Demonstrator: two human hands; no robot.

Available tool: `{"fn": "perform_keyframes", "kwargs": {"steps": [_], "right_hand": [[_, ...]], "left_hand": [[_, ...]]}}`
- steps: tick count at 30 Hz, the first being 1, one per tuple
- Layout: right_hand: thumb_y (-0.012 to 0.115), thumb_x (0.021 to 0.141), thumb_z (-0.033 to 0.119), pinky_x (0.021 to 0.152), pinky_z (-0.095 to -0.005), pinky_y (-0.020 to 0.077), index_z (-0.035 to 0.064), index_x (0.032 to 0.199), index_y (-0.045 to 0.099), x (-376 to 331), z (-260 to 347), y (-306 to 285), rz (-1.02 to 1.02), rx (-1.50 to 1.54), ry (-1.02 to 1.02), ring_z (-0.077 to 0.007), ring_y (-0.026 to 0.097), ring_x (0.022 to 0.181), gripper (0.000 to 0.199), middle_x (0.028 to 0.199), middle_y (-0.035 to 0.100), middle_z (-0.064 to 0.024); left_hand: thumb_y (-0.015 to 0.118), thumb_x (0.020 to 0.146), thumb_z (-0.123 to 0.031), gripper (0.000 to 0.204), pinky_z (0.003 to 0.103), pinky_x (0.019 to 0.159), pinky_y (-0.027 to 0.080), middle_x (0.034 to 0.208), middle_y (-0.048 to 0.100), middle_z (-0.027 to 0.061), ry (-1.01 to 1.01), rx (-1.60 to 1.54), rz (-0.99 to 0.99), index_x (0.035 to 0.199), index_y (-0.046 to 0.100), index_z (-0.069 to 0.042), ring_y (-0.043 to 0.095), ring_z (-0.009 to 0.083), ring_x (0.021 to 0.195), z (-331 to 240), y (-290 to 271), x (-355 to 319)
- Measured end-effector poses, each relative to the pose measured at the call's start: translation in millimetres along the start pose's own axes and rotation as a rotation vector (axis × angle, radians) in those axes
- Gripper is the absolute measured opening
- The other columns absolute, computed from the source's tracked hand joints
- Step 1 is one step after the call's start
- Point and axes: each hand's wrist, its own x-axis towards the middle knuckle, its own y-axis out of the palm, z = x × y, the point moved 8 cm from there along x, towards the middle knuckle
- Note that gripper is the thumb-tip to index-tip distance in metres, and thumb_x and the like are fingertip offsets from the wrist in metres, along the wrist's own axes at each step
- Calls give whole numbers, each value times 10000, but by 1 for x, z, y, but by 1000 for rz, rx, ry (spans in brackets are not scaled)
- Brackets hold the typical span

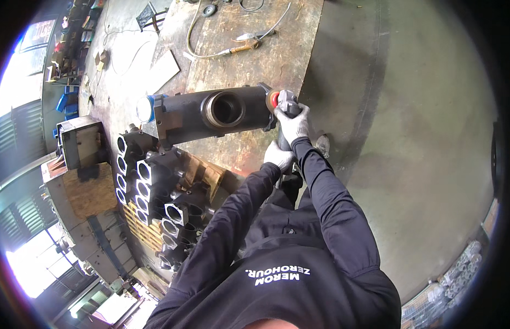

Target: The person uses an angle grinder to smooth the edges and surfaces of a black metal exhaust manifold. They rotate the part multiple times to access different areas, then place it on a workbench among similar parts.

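Both my hands wear pale work gloves and grip an angle grinder (288,103). My right hand (295,126) is wrapped round it close behind the head. Lower down, my left hand (279,156) closes on the body's rear part. A red and tan disc (273,101) on the grinder meets or nearly meets the right end of a large dark metal pipe fitting (181,114); exact contact I cannot tell. The fitting lies across the worn table (255,66), with a round flanged opening (224,109) facing up and a squarish flange at its left end.
An air hose with a brass-coloured tool (243,48) lies on the table's far part, near a pale flat sheet (163,71). Several dark castings with bright flange faces (144,189) stand at left on wooden pallets (142,226). Wrapped bundles (447,285) sit at lower right.
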Motion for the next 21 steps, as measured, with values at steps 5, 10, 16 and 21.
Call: {"fn": "perform_keyframes", "kwargs": {"steps": [5, 10, 16, 21], "right_hand": [[895, 680, 431, 902, -477, 508, 70, 1286, 377, -33, -20, -16, -38, -29, 55, -389, 656, 1039, 875, 1181, 620, -258], [898, 670, 435, 879, -463, 518, 71, 1279, 380, -2, -12, -8, -52, -86, 19, -385, 671, 1000, 878, 1116, 648, -246], [876, 674, 489, 911, -480, 506, 87, 1281, 375, -18, -23, -14, -55, -84, -14, -412, 650, 1049, 883, 1156, 637, -269], [890, 710, 361, 896, -473, 505, 84, 1303, 360, -56, -52, -18, -35, 9, 100, -387, 653, 1032, 842, 1154, 628, -261]], "left_hand": [[766, 635, -304, 722, 404, 949, 514, 1150, 661, 283, -27, 130, 21, 1215, 553, 70, 657, 374, 1106, 20, 5, -30], [762, 638, -262, 658, 407, 877, 549, 1059, 682, 283, -39, 154, 11, 1157, 559, 87, 697, 362, 984, 0, 3, -4], [783, 617, -246, 680, 393, 866, 556, 1067, 689, 263, 5, 135, -31, 1181, 568, 67, 703, 340, 975, 12, 5, -21], [872, 653, -361, 762, 369, 905, 531, 1140, 687, 170, 15, 217, -33, 1218, 571, 51, 665, 224, 1029, 51, 8, -44]]}}
